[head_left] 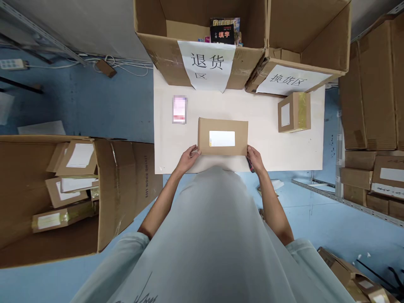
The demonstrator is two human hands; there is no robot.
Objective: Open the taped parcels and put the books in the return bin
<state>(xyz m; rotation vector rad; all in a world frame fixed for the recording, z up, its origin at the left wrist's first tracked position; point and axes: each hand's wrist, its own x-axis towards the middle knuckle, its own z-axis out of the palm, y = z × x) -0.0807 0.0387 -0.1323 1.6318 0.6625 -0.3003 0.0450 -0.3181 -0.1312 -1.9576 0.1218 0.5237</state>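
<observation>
A brown cardboard box [221, 150] with a white label faces me near the front edge of the white table [167, 147]. My left hand [189, 157] grips its lower left corner, fingers pressed to the side. At the lower right corner my right hand [254, 158] holds the same box between thumb and fingers. Just below that hand lies a dark and red tool, perhaps a box cutter [250, 165], partly hidden by the hand. Whether the box rests on the table or is slightly raised, I cannot tell.
A phone [179, 109] lies at the table's left, a taped carton [294, 112] at its right. Two large open boxes with paper signs, a left one [160, 54] and a right one [315, 33], stand along the back. A big carton [123, 181] of labelled parcels stands left.
</observation>
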